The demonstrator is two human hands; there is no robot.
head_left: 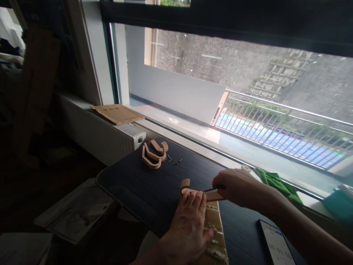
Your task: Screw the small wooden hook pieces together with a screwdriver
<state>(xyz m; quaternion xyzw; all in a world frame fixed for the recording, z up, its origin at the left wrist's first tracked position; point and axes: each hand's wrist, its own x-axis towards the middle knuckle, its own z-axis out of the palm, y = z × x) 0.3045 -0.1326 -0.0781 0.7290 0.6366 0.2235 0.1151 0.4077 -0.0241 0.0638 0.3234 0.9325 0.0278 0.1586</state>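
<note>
A curved wooden hook (185,183) lies across a yellowish, tape-wrapped block (216,224) on the dark table. My left hand (190,221) rests over the hook, fingers together and bent around it, thumb against the block. In my closed right hand (234,186) is a screwdriver (220,186), its black handle mostly hidden by the fingers. Its thin dark shaft points left, toward my left fingertips, along the flat part of the hook. The tip and whatever it touches are hard to make out.
More wooden hooks (151,162) and several small screws (174,162) lie farther back on the table (129,187). A phone (275,243) showing a timer lies at right. On the windowsill are a green cloth (278,184) and a brown envelope (118,114) over the radiator (110,136).
</note>
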